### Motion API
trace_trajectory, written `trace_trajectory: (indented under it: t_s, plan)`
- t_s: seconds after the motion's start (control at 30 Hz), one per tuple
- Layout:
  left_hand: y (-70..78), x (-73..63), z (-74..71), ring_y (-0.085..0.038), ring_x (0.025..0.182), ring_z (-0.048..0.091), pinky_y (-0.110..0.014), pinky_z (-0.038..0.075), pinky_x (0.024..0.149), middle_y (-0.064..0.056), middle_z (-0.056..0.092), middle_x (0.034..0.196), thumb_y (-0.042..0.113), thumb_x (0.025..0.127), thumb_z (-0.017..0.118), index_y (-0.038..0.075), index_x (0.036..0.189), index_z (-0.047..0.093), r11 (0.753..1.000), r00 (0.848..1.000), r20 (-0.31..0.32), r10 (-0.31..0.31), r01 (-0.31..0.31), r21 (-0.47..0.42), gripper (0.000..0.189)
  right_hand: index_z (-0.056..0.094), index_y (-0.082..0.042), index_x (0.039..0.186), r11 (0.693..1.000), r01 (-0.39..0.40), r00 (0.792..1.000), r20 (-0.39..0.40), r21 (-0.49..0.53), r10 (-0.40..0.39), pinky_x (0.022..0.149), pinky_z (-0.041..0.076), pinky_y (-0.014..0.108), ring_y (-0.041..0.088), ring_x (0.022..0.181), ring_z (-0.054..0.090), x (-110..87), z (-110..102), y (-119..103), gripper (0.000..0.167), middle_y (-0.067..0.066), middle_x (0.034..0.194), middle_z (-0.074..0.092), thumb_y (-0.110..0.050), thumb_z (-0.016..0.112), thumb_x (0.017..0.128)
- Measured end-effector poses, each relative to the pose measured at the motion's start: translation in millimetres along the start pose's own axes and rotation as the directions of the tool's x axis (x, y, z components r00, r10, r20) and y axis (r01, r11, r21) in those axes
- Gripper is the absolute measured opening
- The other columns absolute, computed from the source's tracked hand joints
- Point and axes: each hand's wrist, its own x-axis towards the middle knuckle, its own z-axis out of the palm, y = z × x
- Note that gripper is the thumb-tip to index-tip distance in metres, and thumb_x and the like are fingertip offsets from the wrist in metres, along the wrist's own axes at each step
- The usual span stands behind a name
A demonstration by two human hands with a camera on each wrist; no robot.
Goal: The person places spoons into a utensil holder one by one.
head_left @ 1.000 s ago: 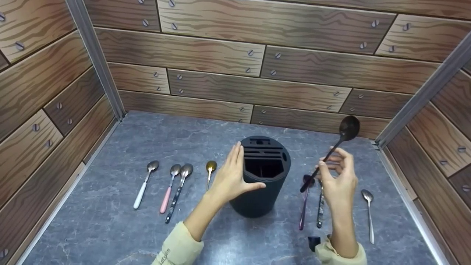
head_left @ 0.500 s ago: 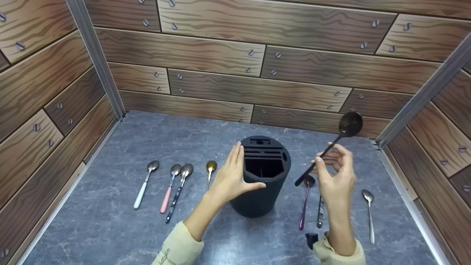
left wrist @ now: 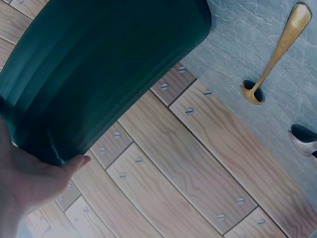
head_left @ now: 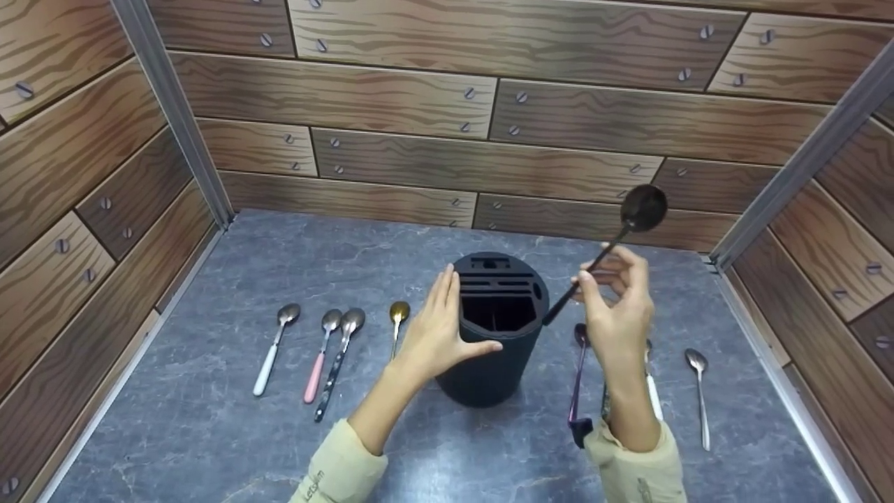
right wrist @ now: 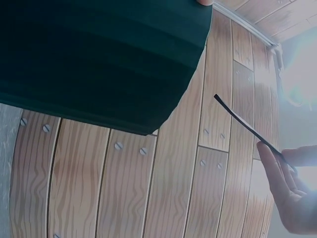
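Observation:
A dark cylindrical utensil holder (head_left: 489,367) stands upright on the table, its top cut with slots and a larger opening. Against its left rim rests my left hand (head_left: 436,332), fingers straight and thumb reaching across the front; the left wrist view shows this hand (left wrist: 37,181) at the holder's edge. My right hand (head_left: 618,318) pinches a black spoon (head_left: 644,208) by its handle, bowl up and handle end slanting down toward the holder's right rim. In the right wrist view the spoon's handle (right wrist: 242,123) is apart from the holder (right wrist: 109,64).
On the left lie a white-handled spoon (head_left: 276,349), a pink-handled spoon (head_left: 318,370), a black-patterned spoon (head_left: 339,363) and a gold spoon (head_left: 398,318). At right are a purple spoon (head_left: 578,370), a partly hidden white-handled spoon (head_left: 654,398) and a silver spoon (head_left: 700,395). Wood-patterned walls enclose the table.
My right hand has moved left and up with the black spoon, bringing its handle end near the holder's rim. My left hand stays on the holder. The head view has shifted slightly.

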Motion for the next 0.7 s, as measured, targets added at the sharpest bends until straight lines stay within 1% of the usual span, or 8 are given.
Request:
trace_trajectory:
  t_s: [0.17,0.37,0.43,0.6,0.7]
  plan:
    - [0.2,-0.3,-0.1,-0.028,0.136,0.012,-0.041,0.025,0.104,-0.018,0.012,0.15,0.076,0.066,0.054,-0.006,0.143,0.015,1.0,1.0,-0.007,0.007,-0.007,0.004,0.119,0.043,0.013,0.115,1.0,0.021,1.0,0.017,-0.002,-0.021,0.062,0.053,0.029,0.021,0.075,0.059,8.6,11.7,4.9,0.038,0.017,0.09,0.057,0.015,0.059,0.08]
    - [-0.5,-0.9,0.2,-0.028,0.136,0.011,-0.042,0.026,0.103,-0.02,0.012,0.149,0.077,0.067,0.052,-0.007,0.143,0.015,1.0,1.0,-0.008,0.019,-0.019,0.009,0.119,0.045,0.009,0.113,0.996,0.051,0.997,0.069,-0.076,-0.046,0.059,0.052,0.025,0.019,0.074,0.059,14.0,24.2,11.3,0.035,0.016,0.09,0.058,0.013,0.059,0.081]
    - [-0.4,-0.9,-0.4,-0.028,0.136,0.01,-0.042,0.025,0.104,-0.02,0.011,0.149,0.076,0.068,0.052,-0.007,0.143,0.015,1.0,1.0,-0.007,0.019,-0.019,0.01,0.119,0.046,0.007,0.112,0.995,0.054,0.996,0.079,-0.088,-0.048,0.059,0.052,0.025,0.018,0.074,0.059,14.8,27.0,12.7,0.034,0.015,0.09,0.058,0.012,0.06,0.082]
    - [-0.1,-0.4,-0.9,-0.029,0.136,0.012,-0.042,0.025,0.104,-0.021,0.013,0.149,0.075,0.068,0.054,-0.008,0.142,0.016,1.0,1.0,-0.017,0.025,-0.025,0.015,0.118,0.047,0.005,0.112,0.99,0.062,0.993,0.112,-0.123,-0.049,0.058,0.052,0.025,0.02,0.073,0.06,16.0,31.4,19.8,0.033,0.014,0.09,0.059,0.011,0.06,0.082]
    - [0.1,-0.5,-0.3,-0.03,0.136,0.013,-0.042,0.025,0.104,-0.021,0.014,0.148,0.075,0.068,0.054,-0.008,0.142,0.017,1.0,0.999,-0.019,0.029,-0.028,0.012,0.118,0.048,0.005,0.111,0.983,0.065,0.99,0.131,-0.17,-0.043,0.057,0.051,0.022,0.02,0.072,0.061,16.1,32.9,26.4,0.033,0.013,0.089,0.06,0.011,0.061,0.081]
